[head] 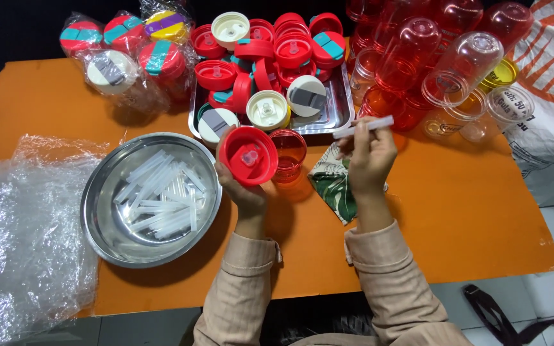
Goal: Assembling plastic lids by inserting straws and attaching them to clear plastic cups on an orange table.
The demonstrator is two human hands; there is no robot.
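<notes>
The red lid (pixel 249 156) is held up in the left hand (pixel 242 189), its inner side turned to the camera, so the small spout in its middle shows; the clear straw (pixel 363 127) is in the right hand (pixel 370 160), to the right of the lid and a little higher; the two are near but apart, with a small red cup (pixel 288 154) on the desk (pixel 469 218) between and behind them. The long axis of the straw runs nearly level, left to right, with the left end a little lower and pointing toward the lid; the left hand is the nearer one to the spout, the right hand carries the piece.

The left hand is closed around the rim of the lid, fingers curled from below and behind; the right hand is closed in a pinch, fingertips on the middle part of the straw, both ends free.

More such straws lie in the round steel bowl (pixel 97 218) to the left of the left hand; a steel tray (pixel 341 109) of lids stands behind; a patterned green cloth (pixel 335 182) lies under the right hand.
</notes>
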